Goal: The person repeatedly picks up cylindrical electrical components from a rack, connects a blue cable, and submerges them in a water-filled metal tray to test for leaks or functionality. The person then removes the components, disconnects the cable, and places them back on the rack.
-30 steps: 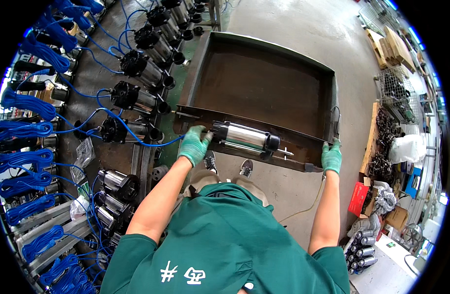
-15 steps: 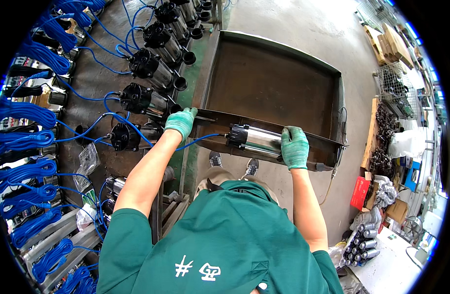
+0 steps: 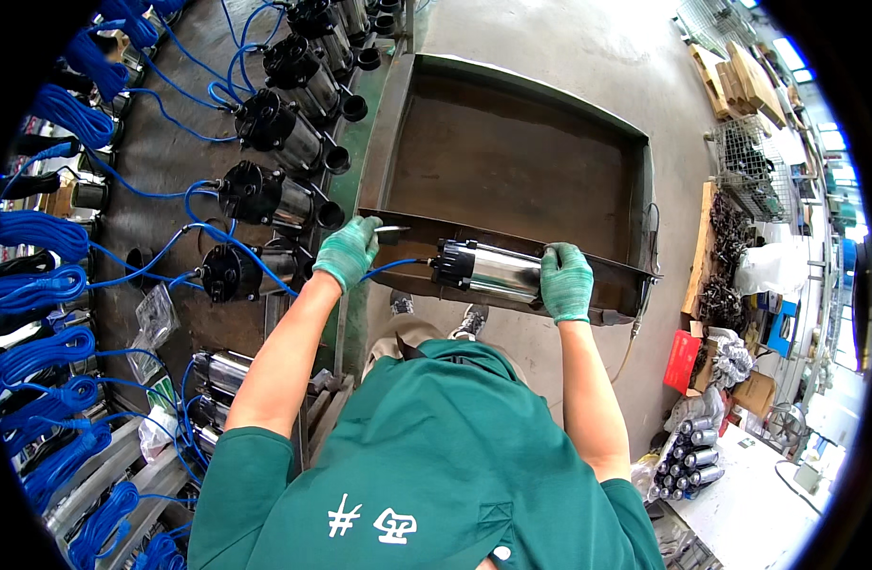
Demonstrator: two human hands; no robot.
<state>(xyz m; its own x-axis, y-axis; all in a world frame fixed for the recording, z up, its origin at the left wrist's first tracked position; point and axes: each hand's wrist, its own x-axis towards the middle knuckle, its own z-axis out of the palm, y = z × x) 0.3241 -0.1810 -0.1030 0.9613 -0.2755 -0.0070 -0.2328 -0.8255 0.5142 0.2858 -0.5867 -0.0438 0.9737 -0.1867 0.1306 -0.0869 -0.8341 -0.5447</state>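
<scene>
A submersible pump [image 3: 498, 272] with a black ribbed head and a shiny steel body lies across the narrow near shelf of a dark metal tray [image 3: 512, 228]. My right hand [image 3: 566, 283], in a green knit glove, is closed round the pump's right end. At the tray's left corner is my left hand [image 3: 349, 252], gloved too, with its fingers curled. A slim grey tool [image 3: 393, 229] sticks out of it toward the pump; its kind does not show. From the pump's head a blue cable [image 3: 393, 269] runs left, passing under my left hand.
On the left bench stand several similar pumps [image 3: 282, 130] with blue cables, and coiled blue cable bundles [image 3: 42, 233]. To the right are a wire basket [image 3: 751, 171], a red box [image 3: 681, 361] and a stack of metal cylinders [image 3: 691, 456]. A thin hose [image 3: 635, 328] hangs at the tray's right corner.
My left hand has shifted slightly nearer to me and toward the pump, with the slim tool. The right hand stays on the pump's end. The whole view has moved a little.
</scene>
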